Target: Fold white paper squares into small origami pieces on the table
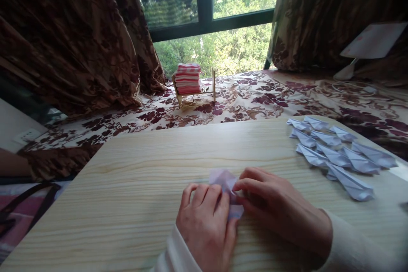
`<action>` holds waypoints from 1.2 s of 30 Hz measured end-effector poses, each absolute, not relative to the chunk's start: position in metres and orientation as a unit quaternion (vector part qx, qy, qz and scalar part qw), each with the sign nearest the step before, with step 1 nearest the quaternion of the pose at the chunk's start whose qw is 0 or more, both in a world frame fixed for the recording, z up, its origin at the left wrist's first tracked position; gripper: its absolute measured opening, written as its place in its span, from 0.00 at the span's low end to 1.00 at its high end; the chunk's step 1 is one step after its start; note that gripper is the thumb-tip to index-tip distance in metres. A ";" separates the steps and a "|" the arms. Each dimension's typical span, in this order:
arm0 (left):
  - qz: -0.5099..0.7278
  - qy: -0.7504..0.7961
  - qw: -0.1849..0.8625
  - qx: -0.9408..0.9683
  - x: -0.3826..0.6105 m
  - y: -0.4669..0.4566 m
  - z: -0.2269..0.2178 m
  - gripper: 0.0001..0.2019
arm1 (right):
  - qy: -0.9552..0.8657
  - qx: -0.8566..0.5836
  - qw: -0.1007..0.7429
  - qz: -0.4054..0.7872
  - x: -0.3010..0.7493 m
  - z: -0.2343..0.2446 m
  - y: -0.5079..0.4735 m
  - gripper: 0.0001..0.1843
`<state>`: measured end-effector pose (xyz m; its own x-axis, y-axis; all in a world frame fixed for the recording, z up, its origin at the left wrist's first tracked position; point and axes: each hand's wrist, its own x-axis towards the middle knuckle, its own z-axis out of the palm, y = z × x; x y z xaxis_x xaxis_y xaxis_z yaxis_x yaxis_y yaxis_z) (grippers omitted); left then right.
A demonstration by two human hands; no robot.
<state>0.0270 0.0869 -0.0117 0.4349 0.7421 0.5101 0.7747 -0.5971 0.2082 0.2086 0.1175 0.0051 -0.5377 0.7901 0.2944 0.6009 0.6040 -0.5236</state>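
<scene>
Pale wooden counter [134, 187] carries your left hand [205, 221] and right hand [274, 208], both pinching one small folded paper [227, 182].

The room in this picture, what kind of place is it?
Probably a bedroom or living room at home, not a workshop. A window looks onto trees between heavy floral curtains, and a floral cloth covers the surface behind the wooden table, where both hands fold paper.

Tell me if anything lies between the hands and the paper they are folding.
Nothing visible does. The left hand and right hand both press directly on the paper on the table. The folded pieces lie off to the right, apart from it.
</scene>
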 end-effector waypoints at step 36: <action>-0.364 -0.432 0.087 -0.820 0.017 0.089 -0.020 0.16 | -0.895 -0.362 0.212 0.152 0.217 0.015 0.119 0.13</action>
